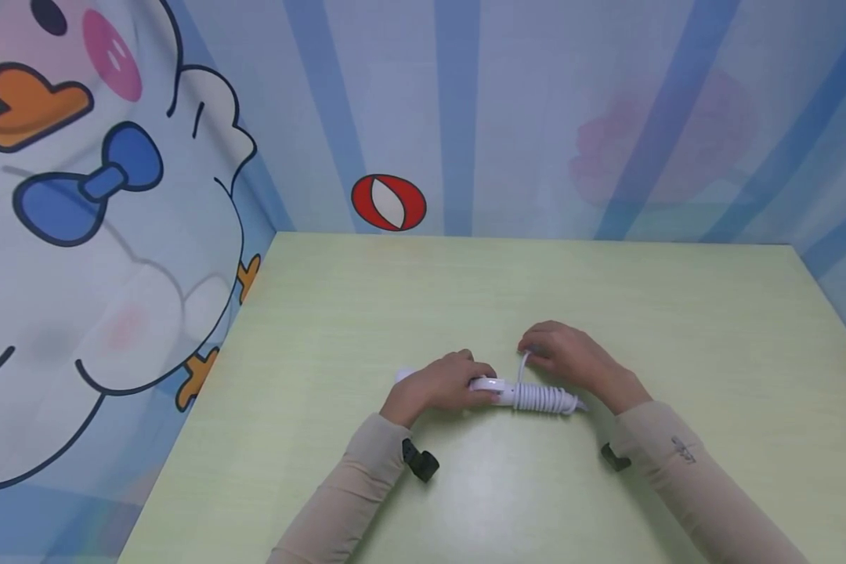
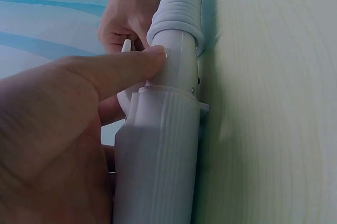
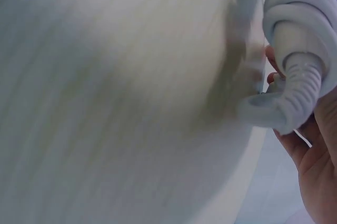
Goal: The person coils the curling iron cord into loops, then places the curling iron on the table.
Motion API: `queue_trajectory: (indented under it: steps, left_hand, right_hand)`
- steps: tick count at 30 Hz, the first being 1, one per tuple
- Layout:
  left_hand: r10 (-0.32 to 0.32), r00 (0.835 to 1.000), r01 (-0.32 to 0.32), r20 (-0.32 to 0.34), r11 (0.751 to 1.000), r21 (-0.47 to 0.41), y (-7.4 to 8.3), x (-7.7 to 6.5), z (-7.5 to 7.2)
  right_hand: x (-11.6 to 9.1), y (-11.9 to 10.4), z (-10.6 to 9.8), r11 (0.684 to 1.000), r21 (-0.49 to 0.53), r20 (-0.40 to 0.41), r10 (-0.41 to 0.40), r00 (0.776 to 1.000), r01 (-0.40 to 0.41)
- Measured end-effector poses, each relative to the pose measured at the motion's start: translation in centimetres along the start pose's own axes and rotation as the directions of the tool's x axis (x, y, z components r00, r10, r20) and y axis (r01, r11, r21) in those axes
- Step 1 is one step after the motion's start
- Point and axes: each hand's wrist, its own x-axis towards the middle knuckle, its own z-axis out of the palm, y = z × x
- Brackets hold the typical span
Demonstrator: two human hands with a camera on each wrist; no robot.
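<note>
A white curling iron (image 2: 158,155) lies across the wooden-topped table, its white cord (image 1: 544,399) coiled tightly round the handle end. My left hand (image 1: 444,384) grips its middle from above, with the thumb along the casing in the left wrist view. Past the coils, my right hand (image 1: 567,352) pinches the free length of the cord, which rises in a short loop from the left end of the winding. The cord's tip is hidden in those fingers. In the right wrist view, the ribbed cord sleeve (image 3: 303,90) bends out of the handle's end.
The pale table (image 1: 338,298) extends around both hands. Behind it stands a blue-striped backdrop (image 1: 536,117) with a printed red ball, and a cartoon bird print (image 1: 169,313) covers the left side. Dark wrist cameras (image 1: 421,460) sit on both sleeves.
</note>
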Motion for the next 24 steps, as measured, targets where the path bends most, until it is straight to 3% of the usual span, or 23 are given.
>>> queue_trajectory:
  steps: [24]
  left_hand:
    - [-0.043,0.999,0.044,0.024,0.999,-0.003,0.43,0.2,-0.23]
  right_hand:
    - [-0.14,0.0,-0.38,0.999,-0.024,0.056,-0.027,0.998,0.028]
